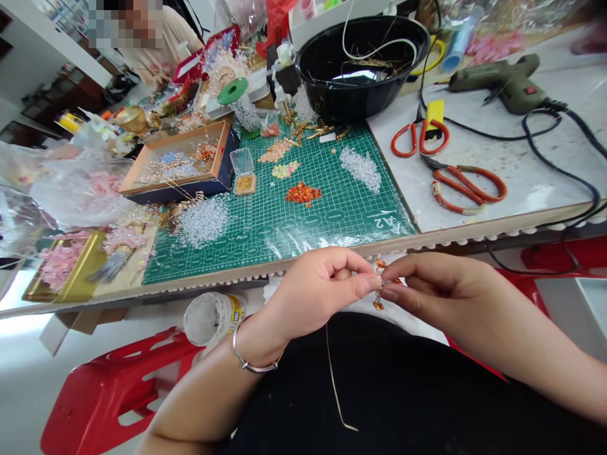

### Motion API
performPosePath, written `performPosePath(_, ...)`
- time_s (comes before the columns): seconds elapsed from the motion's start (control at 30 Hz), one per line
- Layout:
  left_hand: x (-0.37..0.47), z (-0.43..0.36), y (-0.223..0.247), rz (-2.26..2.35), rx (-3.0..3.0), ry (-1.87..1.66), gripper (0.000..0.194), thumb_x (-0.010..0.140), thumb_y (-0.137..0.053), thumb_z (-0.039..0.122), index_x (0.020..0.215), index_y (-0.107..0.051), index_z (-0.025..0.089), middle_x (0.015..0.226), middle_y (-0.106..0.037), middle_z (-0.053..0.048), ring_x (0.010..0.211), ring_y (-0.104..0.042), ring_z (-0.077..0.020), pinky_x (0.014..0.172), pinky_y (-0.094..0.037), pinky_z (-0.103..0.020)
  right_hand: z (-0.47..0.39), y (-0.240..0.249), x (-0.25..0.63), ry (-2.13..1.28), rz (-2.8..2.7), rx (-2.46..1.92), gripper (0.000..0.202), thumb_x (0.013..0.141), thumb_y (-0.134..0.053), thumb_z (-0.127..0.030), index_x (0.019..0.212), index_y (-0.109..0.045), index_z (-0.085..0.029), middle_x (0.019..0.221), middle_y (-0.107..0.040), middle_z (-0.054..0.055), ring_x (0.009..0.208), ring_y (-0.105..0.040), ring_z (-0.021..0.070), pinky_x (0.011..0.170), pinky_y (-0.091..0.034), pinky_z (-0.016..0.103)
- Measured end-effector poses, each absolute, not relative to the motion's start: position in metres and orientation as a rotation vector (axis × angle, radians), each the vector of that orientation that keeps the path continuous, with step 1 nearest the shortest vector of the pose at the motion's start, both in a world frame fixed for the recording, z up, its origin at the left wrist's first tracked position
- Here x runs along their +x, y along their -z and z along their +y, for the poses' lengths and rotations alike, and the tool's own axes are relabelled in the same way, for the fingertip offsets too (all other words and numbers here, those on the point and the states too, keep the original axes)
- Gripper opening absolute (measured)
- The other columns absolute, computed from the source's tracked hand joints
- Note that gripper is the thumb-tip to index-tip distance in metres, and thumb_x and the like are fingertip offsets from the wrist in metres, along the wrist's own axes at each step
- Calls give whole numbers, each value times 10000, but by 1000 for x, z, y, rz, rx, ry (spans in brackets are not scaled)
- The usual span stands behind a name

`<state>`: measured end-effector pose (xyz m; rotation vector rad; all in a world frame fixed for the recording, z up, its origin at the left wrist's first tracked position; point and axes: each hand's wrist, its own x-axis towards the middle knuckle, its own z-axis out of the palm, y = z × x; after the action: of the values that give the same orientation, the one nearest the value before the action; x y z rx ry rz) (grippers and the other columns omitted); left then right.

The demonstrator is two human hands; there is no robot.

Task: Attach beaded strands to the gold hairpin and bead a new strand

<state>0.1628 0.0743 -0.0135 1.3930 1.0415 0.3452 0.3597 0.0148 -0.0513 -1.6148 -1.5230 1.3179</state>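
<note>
I've got both the left hand (318, 292) and right hand (429, 284) pinched shut on the orange bead cluster (379, 287) between my fingertips, gold wire (334, 373) trailing below, so I'd twist slowly, keeping tension.

Both hands (379, 287) pinched on orange beads (378, 304) and gold wire (334, 373); green cutting mat (284, 215) beyond

A craft workshop for beadwork — a green cutting mat (284, 215) strewn with bead piles (203, 220), a glue gun (502, 81), orange-handled scissors (420, 138) and snips (467, 187), a tray of beaded sprigs (177, 161) — and another person (156, 38) working opposite.
</note>
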Motion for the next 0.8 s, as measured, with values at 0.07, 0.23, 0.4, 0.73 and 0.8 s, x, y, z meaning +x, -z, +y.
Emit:
performPosePath(0.07,163,74,13,1048,1422,-352,265,837,-701,444,839,-667,181,538,-335,74,495,-270,-85,450,-200,-240,15,50,359,-1304,-1530,-1607,398,851,-601,-633,849,-708,-249,648,-599,-8,543,-469,115,446,-335,223)
performPosePath(0.23,162,72,11,1057,1446,-348,219,871,-661,400,891,-683,183,604,-446,44,535,-328,-95,492,-263,-248,14,43,355,-1218,-1512,-1611,372,849,-620,-583,781,-693,-225,567,-525,-17,496,-398,103,421,-286,218)
performPosePath(0.4,164,71,20,990,1210,-451,203,820,-724,366,849,-690,168,646,-513,31,545,-350,-75,512,-259,-239,13,44,351,-1176,-1492,-1596,323,856,-632,-560,846,-669,-239,564,-464,-39,501,-369,98,431,-274,218)
performPosePath(0.73,164,78,21,890,839,-465,210,741,-791,312,800,-687,139,520,-386,77,451,-214,-29,445,-98,-232,26,29,372,-1307,-1615,-1361,265,939,-562,-504,925,-689,-271,880,-656,13,762,-581,148,625,-480,226)
performPosePath(0.8,164,79,22,866,797,-479,203,753,-787,304,798,-677,139,512,-350,88,445,-198,-26,442,-94,-227,25,31,368,-1279,-1531,-1355,243,941,-571,-476,920,-701,-272,855,-661,9,749,-581,144,615,-473,222)
